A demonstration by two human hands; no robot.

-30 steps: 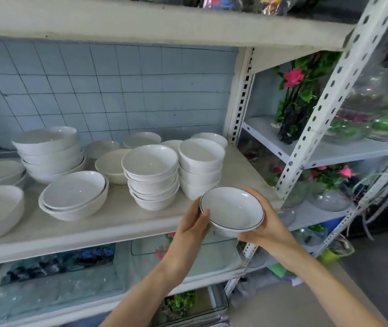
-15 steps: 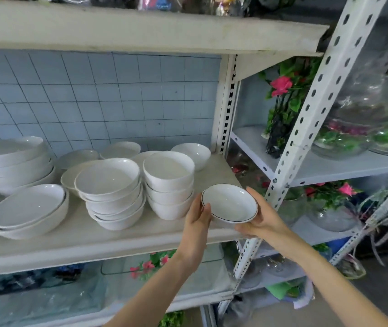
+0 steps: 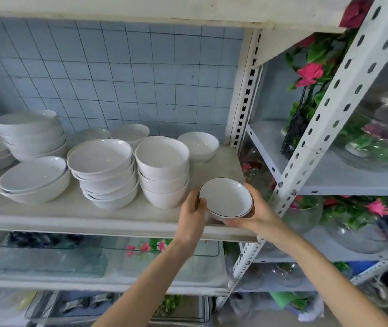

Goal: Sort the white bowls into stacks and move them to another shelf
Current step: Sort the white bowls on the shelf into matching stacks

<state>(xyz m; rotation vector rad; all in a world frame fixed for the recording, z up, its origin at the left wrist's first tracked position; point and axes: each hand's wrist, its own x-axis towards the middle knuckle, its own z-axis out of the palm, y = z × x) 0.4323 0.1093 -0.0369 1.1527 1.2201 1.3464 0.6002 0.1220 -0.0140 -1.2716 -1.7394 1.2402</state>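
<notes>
A small white bowl with a dark rim is held between both hands at the front right corner of the white shelf; whether it touches the board I cannot tell. My left hand grips its left side and my right hand cups its right side and base. To its left stands a stack of three deep white bowls, then a taller stack of wider bowls. Further left sit two nested shallow bowls and another stack behind them.
A single white bowl and several loose bowls stand at the back by the blue tiled wall. A perforated white upright rises just right of the held bowl. The right-hand rack holds artificial flowers and glass bowls. Glass trays fill the shelf below.
Both hands have carried the dark-rimmed bowl forward, from in front of the shelf edge to over its front right corner, beside the deep stack. The view has shifted closer and to the right.
</notes>
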